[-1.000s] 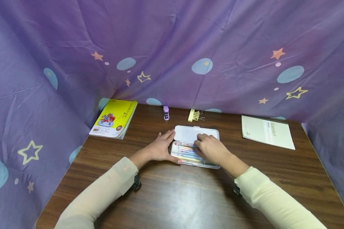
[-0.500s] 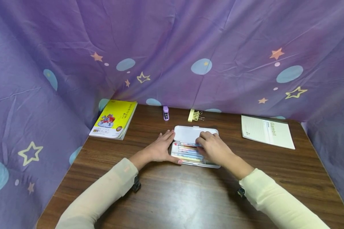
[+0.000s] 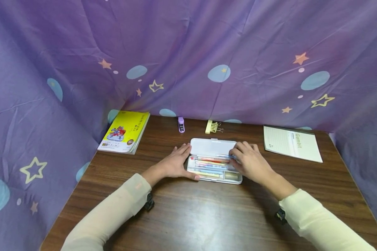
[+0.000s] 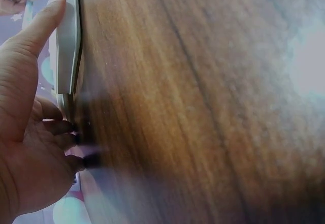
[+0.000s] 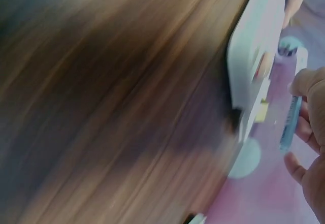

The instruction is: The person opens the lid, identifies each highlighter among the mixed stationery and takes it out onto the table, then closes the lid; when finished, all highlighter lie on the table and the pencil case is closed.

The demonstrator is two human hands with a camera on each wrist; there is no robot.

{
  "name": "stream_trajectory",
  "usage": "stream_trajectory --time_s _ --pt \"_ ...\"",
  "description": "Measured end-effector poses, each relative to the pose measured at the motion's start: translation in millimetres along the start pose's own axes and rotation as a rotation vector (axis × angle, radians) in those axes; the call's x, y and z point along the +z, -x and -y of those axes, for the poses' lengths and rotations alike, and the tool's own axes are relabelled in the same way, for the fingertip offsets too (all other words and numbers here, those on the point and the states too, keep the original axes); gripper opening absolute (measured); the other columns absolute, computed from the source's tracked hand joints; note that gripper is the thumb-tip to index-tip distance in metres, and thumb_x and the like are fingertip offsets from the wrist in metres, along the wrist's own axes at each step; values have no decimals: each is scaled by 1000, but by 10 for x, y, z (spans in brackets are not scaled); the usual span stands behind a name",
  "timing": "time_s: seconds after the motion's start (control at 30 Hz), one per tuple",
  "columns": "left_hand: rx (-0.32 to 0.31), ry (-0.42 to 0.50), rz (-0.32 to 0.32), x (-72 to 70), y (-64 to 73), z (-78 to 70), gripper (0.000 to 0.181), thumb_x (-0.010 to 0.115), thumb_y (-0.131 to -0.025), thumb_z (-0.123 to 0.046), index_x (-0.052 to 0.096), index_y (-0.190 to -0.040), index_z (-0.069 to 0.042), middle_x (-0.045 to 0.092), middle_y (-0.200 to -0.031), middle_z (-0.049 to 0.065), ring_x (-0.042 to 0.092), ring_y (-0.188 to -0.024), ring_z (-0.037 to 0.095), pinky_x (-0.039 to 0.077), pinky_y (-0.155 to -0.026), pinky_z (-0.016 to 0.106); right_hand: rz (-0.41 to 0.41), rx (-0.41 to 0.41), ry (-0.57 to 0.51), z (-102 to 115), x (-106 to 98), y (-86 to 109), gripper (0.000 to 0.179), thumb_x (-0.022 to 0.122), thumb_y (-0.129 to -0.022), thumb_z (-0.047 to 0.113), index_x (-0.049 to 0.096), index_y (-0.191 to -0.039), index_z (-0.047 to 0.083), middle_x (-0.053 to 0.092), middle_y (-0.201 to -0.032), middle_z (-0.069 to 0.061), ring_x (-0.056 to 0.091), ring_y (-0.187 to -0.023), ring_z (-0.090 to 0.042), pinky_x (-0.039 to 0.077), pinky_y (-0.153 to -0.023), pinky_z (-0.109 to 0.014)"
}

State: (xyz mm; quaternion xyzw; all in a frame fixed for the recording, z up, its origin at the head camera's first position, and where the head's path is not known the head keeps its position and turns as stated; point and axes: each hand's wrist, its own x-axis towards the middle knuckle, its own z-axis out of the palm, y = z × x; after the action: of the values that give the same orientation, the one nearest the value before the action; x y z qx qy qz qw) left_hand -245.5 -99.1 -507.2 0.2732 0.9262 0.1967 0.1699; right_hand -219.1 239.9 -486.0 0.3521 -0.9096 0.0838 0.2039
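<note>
The slim, pale-blue, plastic-looking pen (image 5: 290, 127) is pinched in the right hand (image 3: 251, 162), fingers bent, over the right part of the white, rectangular, hinged pencil case (image 3: 207, 147), which lies open on the brown wood-grain table (image 3: 188, 216). The left hand (image 3: 176, 165) is spread, thumb along the case's near edge, fingertips beside the lid's left end; it appears to grip nothing. By judgement, the pen is light, stiff and liable to roll; take hold at mid-barrel with thumb and fingertips. The right wrist view exposes the barrel, which the fingers partly cover in the head view; only the head view shows the slim multicoloured pens (image 3: 212, 161) in the tray.
</note>
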Motion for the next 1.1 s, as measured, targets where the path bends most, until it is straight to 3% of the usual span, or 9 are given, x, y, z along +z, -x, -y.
stream_trajectory --time_s 0.37,0.6,1.1 --pt "-21 -29 15 -17 -4 -21 141 80 -84 -80 8 -177 -2 4 -188 15 4 -176 33 5 -143 53 3 89 57 -445 -175 481 32 93 -82 2 76 -108 7 71 -105 -8 66 -95 -31 54 -70 -57" --pt "-31 -33 27 -40 4 -56 140 80 -85 -80 7 -177 -3 3 -188 14 4 -176 32 6 -143 53 84 153 104 -681 -214 761 30 93 -84 5 77 -110 6 72 -106 -10 67 -95 -34 56 -72 -63" --pt "-48 -45 42 -41 11 -64 142 78 -85 -82 5 -177 -4 2 -188 14 3 -176 32 7 -143 52 142 205 108 -782 -122 920 25 87 -90 6 78 -113 4 73 -110 -14 68 -98 -36 57 -73 -63"
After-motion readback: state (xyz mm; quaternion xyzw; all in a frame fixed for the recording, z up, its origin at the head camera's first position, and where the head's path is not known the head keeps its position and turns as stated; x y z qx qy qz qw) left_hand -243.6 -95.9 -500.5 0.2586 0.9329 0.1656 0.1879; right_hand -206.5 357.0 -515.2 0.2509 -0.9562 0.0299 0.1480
